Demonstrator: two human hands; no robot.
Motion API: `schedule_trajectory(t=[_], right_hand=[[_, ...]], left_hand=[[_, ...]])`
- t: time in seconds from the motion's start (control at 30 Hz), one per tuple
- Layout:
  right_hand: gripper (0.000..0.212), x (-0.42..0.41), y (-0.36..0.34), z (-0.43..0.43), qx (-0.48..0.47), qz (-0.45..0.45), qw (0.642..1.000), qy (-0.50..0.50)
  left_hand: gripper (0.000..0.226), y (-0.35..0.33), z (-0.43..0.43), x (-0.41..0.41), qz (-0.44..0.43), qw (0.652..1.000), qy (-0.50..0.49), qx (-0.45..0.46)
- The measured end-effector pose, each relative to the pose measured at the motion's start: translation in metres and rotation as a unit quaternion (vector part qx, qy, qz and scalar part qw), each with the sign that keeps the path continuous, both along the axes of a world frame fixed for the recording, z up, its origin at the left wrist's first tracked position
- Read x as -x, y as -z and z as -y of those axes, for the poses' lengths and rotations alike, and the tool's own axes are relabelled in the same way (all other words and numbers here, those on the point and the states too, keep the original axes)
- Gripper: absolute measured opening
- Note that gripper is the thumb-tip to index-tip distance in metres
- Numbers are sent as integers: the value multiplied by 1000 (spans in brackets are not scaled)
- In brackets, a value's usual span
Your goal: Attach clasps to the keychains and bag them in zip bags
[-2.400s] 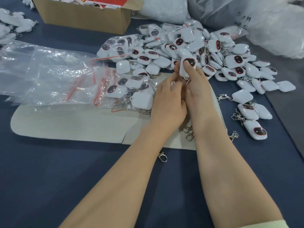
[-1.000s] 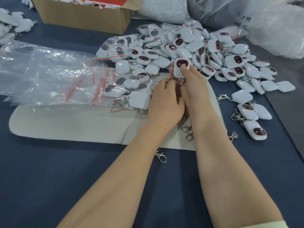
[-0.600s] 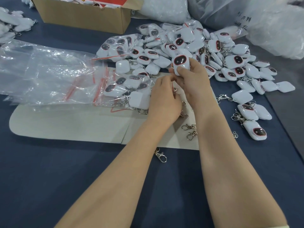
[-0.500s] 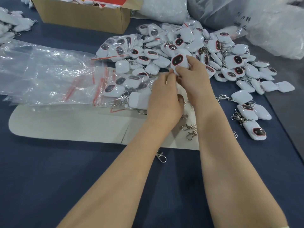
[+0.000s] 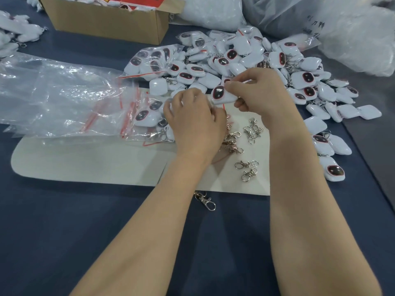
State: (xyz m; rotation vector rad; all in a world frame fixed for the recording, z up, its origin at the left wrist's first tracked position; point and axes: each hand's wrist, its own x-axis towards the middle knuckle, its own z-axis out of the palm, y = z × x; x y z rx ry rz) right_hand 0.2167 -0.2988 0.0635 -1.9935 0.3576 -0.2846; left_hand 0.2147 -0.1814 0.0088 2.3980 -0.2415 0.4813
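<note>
Silver, a lone clasp (image 5: 205, 202) lies nearest on the blue surface (image 5: 64, 231); more clasps (image 5: 248, 169) sit on the white sheet (image 5: 85, 165). The left grip (image 5: 194, 124) is curled, on what I cannot tell. The right grip (image 5: 263, 97) pinches a white keychain (image 5: 220, 95) just before the keychain pile (image 5: 245, 60).

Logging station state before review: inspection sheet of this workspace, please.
Surface: dark blue cloth table, white card sheet on it.
Job's things: pile of white square keychains; loose silver metal clasps on the sheet; clear zip bags with red strips, left.
Clutter: one clasp off the sheet, on the cloth.
Grippers: right hand pinches a white keychain; left hand curled beside it, hold unclear.
Cables: nothing seen.
Surroundings: brown cardboard box, large translucent plastic sacks behind.
</note>
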Motion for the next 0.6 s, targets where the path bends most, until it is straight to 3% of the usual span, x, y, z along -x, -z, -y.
schedule_trajectory(t=[0.37,0.47,0.6], right_hand=[[14,4,-10,7,45,-28,999,-8],[11,4,-7,4,73,-60,994,-46],[15,1,0,-9,39,-69,991,-104]], left_hand=[[12,-6,-2,-1,10,995,-16,93],[13,-8,-2,0,13,993,-11,112],[14,-11,0,2,45,990,14,131]])
